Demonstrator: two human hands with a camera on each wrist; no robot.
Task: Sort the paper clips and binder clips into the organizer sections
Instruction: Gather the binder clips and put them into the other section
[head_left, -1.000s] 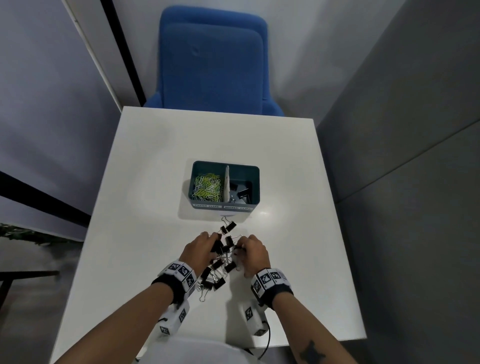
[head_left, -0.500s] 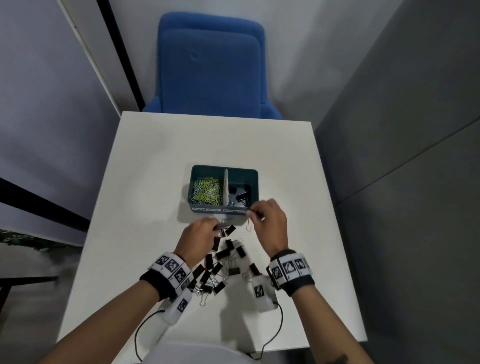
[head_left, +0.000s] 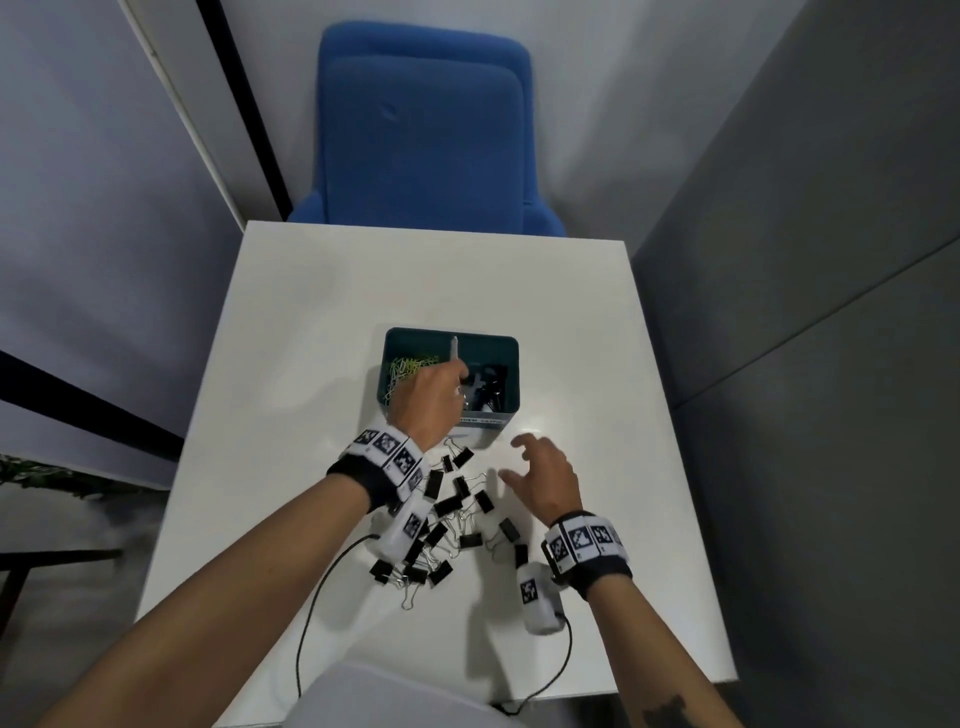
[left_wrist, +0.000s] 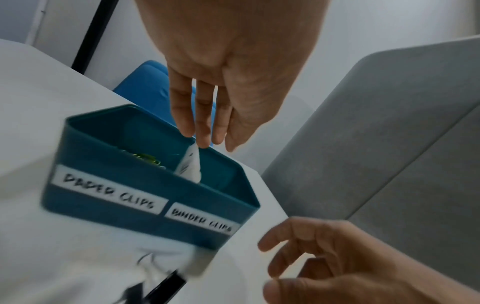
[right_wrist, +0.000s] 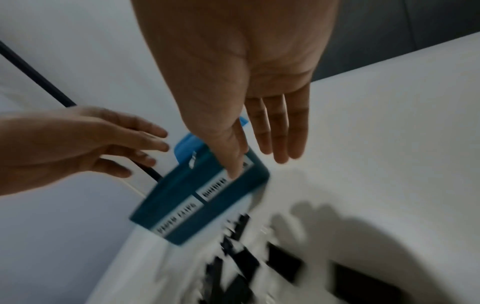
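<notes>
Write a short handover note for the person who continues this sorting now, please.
Left hand: open, fingers straight, above the teal organizer near its white divider; holds nothing visible.
Right hand: open, empty, over the table in front of the organizer.
Done: yellow-green paper clips in the left section, some binder clips in the right.
Left: the pile of black binder clips on the table.

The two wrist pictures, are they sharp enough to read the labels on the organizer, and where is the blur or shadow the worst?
Left wrist view: mild blur, the organizer labels read "PAPER CLIPS" and "BINDER CLIPS". Right wrist view: strong motion blur, labels unreadable, binder clips smeared into dark streaks, a hand shadow on the table. Head view: sharp, edges bent by the wide lens, a glare spot beside the right hand.
</notes>
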